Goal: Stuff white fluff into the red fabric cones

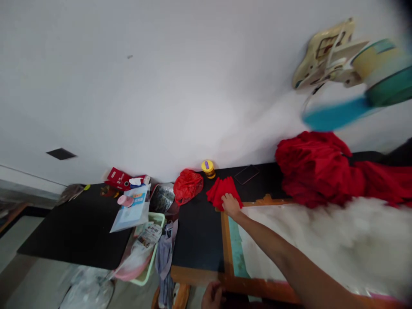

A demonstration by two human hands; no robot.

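My right hand reaches across the table, its fingers bent over a folded bundle of red cloth, which has a stack of pleat-like edges. The bundle lies at the far left corner of a wooden frame. Down at the near table edge is my left hand, fingers curled in; whatever they hold, if anything, is hidden. White fluffy filling covers much of the framed surface, beneath my right arm. A large heap of red fabric sits behind the filling.
Along the wall stand a yellow-lidded jar, a red plastic bag and a phone. A blue-bladed fan hangs at upper right. To the left, a green basket fills the gap beside another black table.
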